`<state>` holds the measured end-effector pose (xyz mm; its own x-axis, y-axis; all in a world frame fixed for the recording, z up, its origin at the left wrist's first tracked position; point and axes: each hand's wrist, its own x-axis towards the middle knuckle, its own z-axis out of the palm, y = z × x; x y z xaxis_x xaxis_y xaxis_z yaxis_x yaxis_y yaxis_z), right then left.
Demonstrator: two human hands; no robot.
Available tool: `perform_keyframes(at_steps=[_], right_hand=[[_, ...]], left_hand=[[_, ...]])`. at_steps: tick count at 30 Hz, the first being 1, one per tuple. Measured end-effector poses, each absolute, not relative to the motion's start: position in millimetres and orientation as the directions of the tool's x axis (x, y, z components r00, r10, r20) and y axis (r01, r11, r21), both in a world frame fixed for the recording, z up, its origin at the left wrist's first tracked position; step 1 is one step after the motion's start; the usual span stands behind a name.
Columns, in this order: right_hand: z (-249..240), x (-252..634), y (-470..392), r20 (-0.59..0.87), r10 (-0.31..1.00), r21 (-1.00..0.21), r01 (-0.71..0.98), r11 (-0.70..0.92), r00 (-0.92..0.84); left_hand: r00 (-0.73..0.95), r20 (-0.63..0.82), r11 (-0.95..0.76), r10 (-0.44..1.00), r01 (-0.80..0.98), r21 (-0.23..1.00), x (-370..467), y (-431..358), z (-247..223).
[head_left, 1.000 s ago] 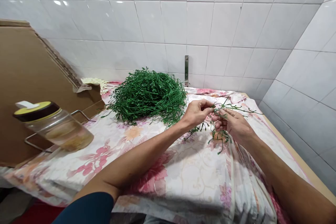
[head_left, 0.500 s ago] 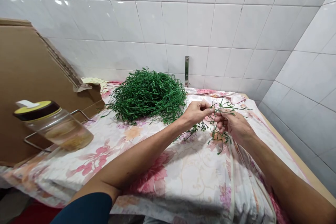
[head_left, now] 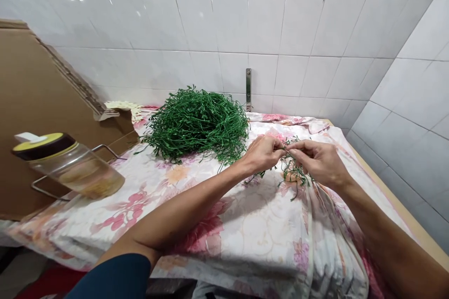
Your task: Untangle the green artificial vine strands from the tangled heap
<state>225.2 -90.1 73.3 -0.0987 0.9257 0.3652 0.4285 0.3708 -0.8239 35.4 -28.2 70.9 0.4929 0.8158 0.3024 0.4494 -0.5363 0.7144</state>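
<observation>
My left hand (head_left: pixel 264 152) is closed in a pinch on thin green plastic stems, right of the big heap. Fingertip to fingertip with it, my right hand (head_left: pixel 317 159) pinches the same small green sprigs (head_left: pixel 294 173); some hang below and behind the fingers over the cloth. A large tangled heap of green artificial stems (head_left: pixel 198 124) lies on the flowered cloth (head_left: pixel 252 229) toward the wall. Exactly which stem each hand grips is too small to make out.
At the left stands a clear bottle (head_left: pixel 87 175) with a yellow and black lid and liquid inside, beside a metal wire handle. Behind it is a cardboard box (head_left: pixel 45 103). A metal bracket (head_left: pixel 249 88) is on the tiled wall.
My right hand has turned over, its back now more upward, and its fingers are now straighter at the pinch. The sprigs that stuck out above it are now mostly hidden.
</observation>
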Motion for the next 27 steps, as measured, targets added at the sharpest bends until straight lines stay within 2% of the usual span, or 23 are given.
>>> perform_keyframes(at_steps=[2,4,7,12,15,19,22,24,27], right_hand=[[67,224,-86,0.427,0.902,-0.700,0.609,0.373,-0.061],[65,226,-84,0.459,0.886,-0.631,0.678,0.375,-0.064],[66,229,-83,0.438,0.894,-0.634,0.673,0.381,-0.093],[63,230,-81,0.363,0.925,-0.677,0.651,0.344,-0.112],[61,227,-82,0.375,0.920,-0.610,0.718,0.336,-0.112],[60,221,-86,0.430,0.887,-0.416,0.834,0.362,-0.171],[57,219,-86,0.453,0.868,-0.316,0.873,0.372,-0.206],[53,218,-84,0.476,0.852,-0.293,0.873,0.389,-0.220],[47,218,-81,0.514,0.837,-0.325,0.861,0.391,-0.186]], left_hand=[[0.542,0.259,-0.514,0.799,0.393,0.762,37,-28,71],[0.579,0.210,-0.461,0.788,0.329,0.824,37,-27,72],[0.616,0.148,-0.379,0.774,0.264,0.887,38,-28,75],[0.629,0.116,-0.336,0.769,0.242,0.910,37,-26,75],[0.605,0.163,-0.416,0.779,0.305,0.857,37,-25,71],[0.556,0.273,-0.563,0.785,0.458,0.688,39,-31,68],[0.557,0.316,-0.615,0.768,0.502,0.608,40,-37,71],[0.558,0.309,-0.612,0.771,0.513,0.602,40,-39,73],[0.554,0.271,-0.580,0.787,0.515,0.631,39,-38,74]])
